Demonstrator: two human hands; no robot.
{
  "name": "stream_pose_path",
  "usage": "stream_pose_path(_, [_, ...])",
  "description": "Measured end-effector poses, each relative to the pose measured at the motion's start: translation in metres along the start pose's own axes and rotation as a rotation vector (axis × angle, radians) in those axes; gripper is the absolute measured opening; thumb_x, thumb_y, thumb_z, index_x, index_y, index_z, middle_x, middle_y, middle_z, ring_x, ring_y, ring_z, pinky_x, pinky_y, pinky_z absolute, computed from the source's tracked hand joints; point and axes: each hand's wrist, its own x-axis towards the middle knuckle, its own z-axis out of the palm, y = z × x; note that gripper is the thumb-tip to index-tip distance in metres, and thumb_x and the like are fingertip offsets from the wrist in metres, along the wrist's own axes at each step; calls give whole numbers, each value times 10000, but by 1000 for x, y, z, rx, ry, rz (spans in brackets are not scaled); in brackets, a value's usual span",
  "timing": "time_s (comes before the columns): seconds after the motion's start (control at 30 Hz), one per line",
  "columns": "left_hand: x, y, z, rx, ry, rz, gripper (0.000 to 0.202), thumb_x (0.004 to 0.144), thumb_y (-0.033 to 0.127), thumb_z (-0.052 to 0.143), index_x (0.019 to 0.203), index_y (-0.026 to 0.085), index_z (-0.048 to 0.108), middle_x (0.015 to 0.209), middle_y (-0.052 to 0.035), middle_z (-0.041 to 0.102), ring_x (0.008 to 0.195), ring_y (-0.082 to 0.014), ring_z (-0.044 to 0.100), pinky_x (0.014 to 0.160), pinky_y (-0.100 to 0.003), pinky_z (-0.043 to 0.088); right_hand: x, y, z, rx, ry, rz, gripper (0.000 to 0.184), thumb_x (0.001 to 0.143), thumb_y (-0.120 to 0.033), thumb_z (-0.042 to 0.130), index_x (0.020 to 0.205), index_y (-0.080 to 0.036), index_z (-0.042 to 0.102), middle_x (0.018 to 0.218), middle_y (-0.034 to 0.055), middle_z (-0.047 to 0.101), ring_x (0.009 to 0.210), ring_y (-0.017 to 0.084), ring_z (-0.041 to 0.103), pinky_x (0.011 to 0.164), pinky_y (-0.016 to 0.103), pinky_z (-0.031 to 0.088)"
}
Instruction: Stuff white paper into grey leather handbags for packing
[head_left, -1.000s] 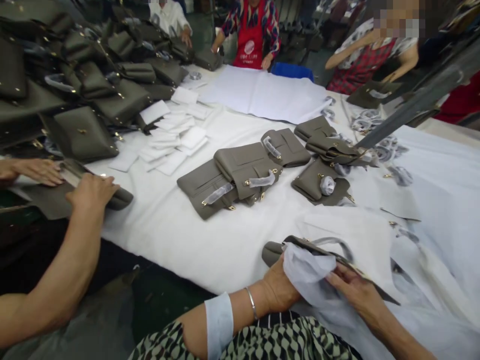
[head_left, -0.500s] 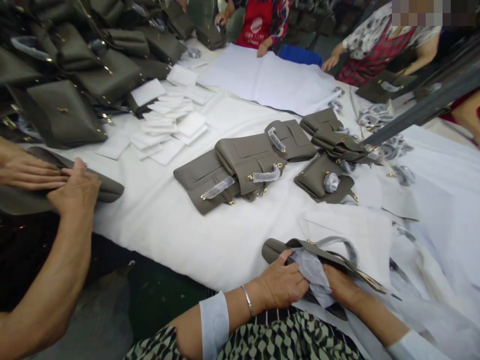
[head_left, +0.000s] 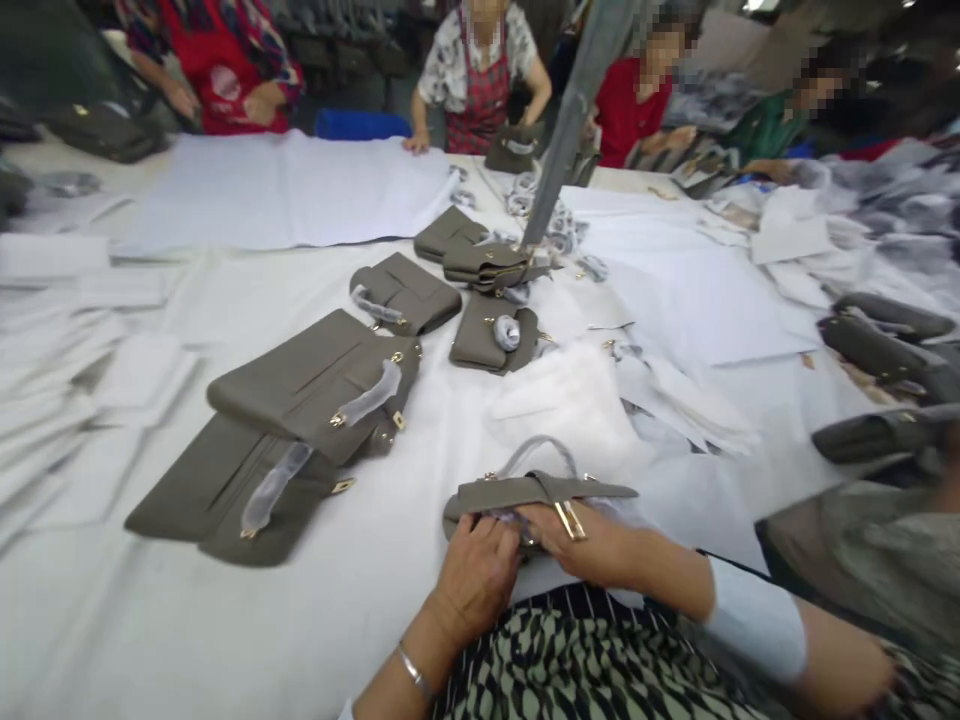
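A grey-olive leather handbag (head_left: 525,492) with a gold clasp and a plastic-wrapped handle stands at the near table edge. My left hand (head_left: 476,575) is curled against its lower front, fingers pressed onto the bag. My right hand (head_left: 592,545) reaches into its opening, fingers hidden inside near the gold clasp. The white tissue paper is hardly visible between my hands.
Two flat grey bags (head_left: 300,400) lie to the left, several more (head_left: 480,270) farther back. White paper sheets (head_left: 292,190) cover the table (head_left: 112,620). A grey pole (head_left: 570,110) slants up. Other people (head_left: 480,70) work at the far side; more bags (head_left: 877,340) at right.
The view has swung to the right. The bag now stands upright between my hands, and the white tissue has gone almost wholly inside it. The neighbour's arms on the left are out of view.
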Motion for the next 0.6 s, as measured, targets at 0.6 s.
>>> stream_pose_path(0.6, [41,5,2,212,8,-17,388,852,239,520,1220,119,492,1013,-135,653,1001,-307,593,987,-543,427,-127,65,65,-280,593,263,525,857,-176,425,1378,-131,389,1104,162,616,977,270,605,838,430,533])
